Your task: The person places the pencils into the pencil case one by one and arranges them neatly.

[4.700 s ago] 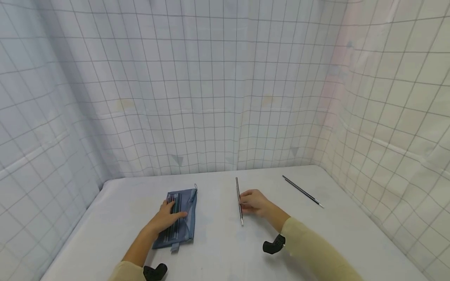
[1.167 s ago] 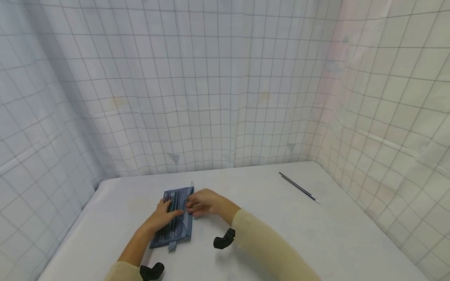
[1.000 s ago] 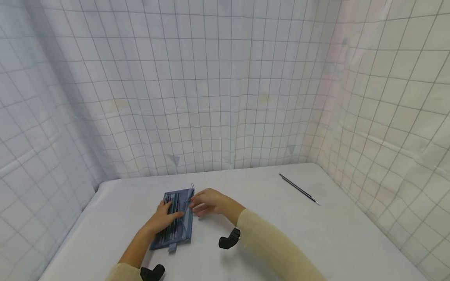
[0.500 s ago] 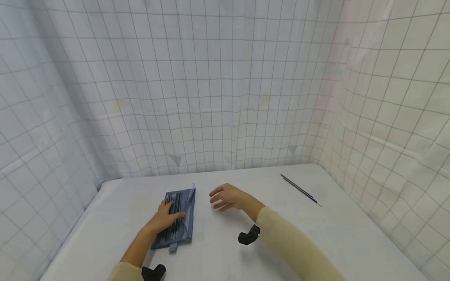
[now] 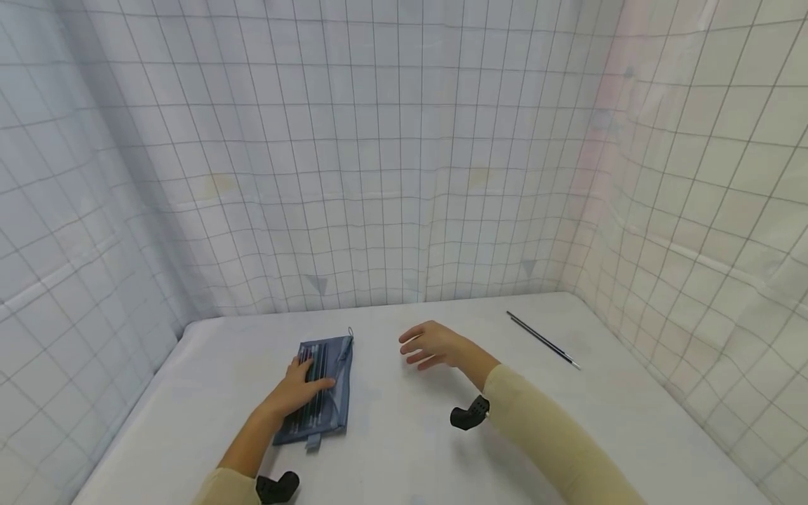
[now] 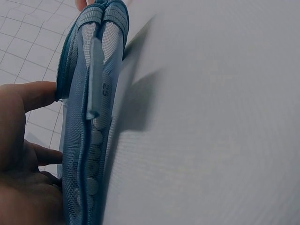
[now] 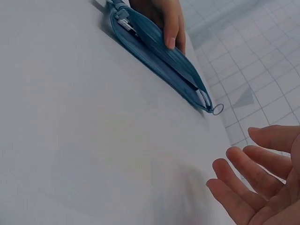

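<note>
A blue mesh zip pencil case (image 5: 341, 400) lies flat on the left of the table, with several slim dark sticks showing inside. My left hand (image 5: 295, 393) rests on top of it, fingers spread and thumb toward its right side. In the right wrist view, the zipped edge of the case (image 7: 161, 65) gapes open. My right hand (image 5: 432, 345) hovers over the table to the right of the case, fingers relaxed and apart, holding nothing. Two thin dark pencil-like sticks (image 5: 543, 339) with pale ends lie side by side farther right.
A white cloth covers the table (image 5: 404, 449). Grid-patterned curtains (image 5: 379, 175) stand behind it and along both sides. A black wrist-camera mount (image 5: 470, 414) sticks out below the right sleeve, another (image 5: 278, 487) by the left.
Earlier my right hand held a dark stick mid-table, then was at the case's right edge. It has since drawn back right, without the stick. My left hand has stayed on the case.
</note>
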{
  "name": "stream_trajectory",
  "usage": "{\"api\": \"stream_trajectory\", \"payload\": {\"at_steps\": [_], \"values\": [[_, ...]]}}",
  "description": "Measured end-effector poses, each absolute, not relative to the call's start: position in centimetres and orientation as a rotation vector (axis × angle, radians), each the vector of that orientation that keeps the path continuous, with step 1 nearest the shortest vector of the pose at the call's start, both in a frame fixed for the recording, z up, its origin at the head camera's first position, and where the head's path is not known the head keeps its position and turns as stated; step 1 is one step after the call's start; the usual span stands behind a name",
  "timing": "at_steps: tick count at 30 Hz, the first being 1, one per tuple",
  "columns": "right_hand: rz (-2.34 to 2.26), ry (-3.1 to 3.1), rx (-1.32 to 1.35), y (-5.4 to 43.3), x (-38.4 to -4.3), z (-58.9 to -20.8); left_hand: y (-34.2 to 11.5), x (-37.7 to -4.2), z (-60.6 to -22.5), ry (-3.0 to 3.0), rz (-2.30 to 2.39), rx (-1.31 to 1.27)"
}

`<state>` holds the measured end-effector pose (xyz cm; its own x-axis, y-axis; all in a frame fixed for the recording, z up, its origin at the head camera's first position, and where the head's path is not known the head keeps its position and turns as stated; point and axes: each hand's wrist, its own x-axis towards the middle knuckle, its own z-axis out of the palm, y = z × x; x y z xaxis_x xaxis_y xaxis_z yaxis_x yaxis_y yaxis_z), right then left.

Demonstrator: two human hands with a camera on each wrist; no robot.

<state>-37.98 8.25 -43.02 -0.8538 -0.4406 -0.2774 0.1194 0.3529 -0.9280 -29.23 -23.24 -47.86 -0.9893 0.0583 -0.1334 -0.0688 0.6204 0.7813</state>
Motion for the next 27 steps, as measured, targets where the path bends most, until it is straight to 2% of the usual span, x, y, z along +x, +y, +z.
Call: {"api": "stream_trajectory", "payload": {"at_steps": [27], "values": [[-1.521, 2.246, -0.227, 14.0, -38.7, -42.0, -23.2, -29.3, -47.8, 2.702, 1.309, -0.002]]}}
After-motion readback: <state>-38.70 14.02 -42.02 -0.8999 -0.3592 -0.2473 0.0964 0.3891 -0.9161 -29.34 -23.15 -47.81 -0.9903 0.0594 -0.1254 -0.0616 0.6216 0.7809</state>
